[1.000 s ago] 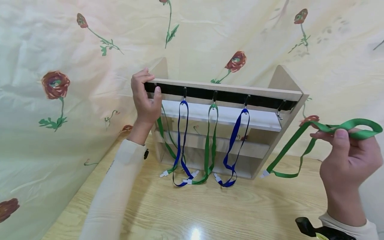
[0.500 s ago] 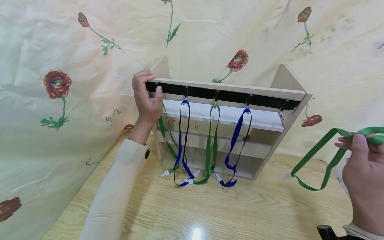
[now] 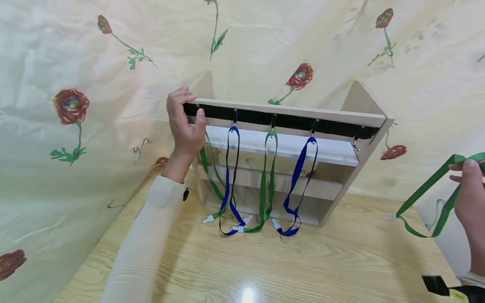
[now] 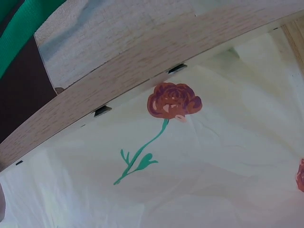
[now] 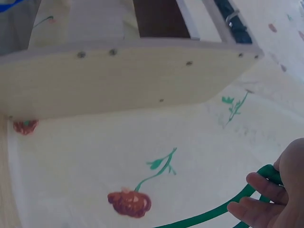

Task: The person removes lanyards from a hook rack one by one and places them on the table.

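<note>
In the head view, the left hand (image 3: pixel 185 126) grips the wooden rack's (image 3: pixel 326 188) upper left end, thumb in front; the right hand (image 3: pixel 471 198) pinches a green lanyard (image 3: pixel 425 186) (its white clip (image 3: pixel 390 217) dangling) beyond the rack's right side. Hanging lanyards (image 3: pixel 301 160), two blue and two green, line the front. The left wrist view shows rack edge and flowered cloth (image 4: pixel 199 180); the right wrist view, fingers (image 5: pixel 266 187) curled on the green strap, apart from the rack.
</note>
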`<action>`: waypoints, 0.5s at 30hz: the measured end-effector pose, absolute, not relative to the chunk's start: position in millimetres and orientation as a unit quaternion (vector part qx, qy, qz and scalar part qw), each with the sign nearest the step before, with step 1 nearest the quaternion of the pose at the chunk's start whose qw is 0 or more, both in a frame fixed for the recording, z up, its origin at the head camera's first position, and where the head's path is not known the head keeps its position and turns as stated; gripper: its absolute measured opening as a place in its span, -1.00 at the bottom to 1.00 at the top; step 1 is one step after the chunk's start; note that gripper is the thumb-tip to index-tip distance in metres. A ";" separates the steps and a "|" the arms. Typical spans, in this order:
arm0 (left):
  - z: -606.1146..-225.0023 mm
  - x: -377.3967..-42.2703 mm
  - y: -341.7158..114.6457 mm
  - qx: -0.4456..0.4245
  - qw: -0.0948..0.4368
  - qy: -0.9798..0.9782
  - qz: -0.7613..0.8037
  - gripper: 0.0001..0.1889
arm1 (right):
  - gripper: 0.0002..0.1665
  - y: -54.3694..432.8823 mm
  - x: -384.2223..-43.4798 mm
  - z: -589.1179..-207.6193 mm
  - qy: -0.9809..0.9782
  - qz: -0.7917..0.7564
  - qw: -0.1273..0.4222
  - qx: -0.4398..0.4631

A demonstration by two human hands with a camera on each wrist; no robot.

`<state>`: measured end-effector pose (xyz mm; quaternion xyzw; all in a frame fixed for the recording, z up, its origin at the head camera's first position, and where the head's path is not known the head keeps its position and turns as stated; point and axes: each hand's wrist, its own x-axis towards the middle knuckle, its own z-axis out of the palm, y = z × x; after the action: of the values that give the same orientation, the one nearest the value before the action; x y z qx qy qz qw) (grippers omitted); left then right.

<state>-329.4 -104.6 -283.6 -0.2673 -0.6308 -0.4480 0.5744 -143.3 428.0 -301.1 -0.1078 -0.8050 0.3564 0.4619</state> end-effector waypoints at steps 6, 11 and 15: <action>-284.4 -329.6 -104.3 -0.266 0.573 -0.632 -0.449 -0.56 | -0.68 447.3 -158.0 -302.7 -0.815 0.350 0.434 -0.160; -284.6 -329.3 -104.5 -0.266 0.573 -0.633 -0.447 -0.56 | -0.66 454.7 -169.5 -306.7 -0.823 0.333 0.431 -0.162; -284.1 -329.2 -105.1 -0.268 0.574 -0.632 -0.447 -0.56 | -0.75 457.9 -175.6 -304.1 -0.838 0.324 0.399 -0.181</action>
<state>-329.2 -105.1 -284.1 -0.2681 -0.6318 -0.4467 0.5739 -175.6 457.9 -304.1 -0.1815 -0.8384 0.3240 0.3989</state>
